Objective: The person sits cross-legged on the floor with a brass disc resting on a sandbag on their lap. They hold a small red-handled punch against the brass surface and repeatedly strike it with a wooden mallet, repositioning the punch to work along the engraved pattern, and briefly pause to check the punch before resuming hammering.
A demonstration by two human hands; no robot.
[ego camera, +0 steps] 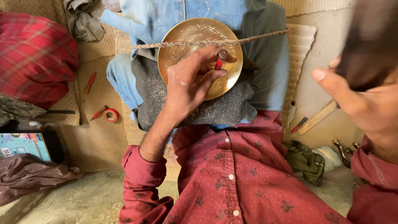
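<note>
Left of frame: red tape roll [111,115] on the mat, unused. Centre: left hand [188,83] pinches a short red-handled steel punch [220,59] on the round engraved brass plate [200,57], lashed to the lap by a twisted rope [257,36]. Right edge: right hand [365,103] raised, closed on a blurred dark tool [367,39]. Risk: punch tilted, so a glancing blow could skid and scar the brass or hit fingers.

Glossy brass plate [188,35] under rough twisted rope [257,37].
</note>
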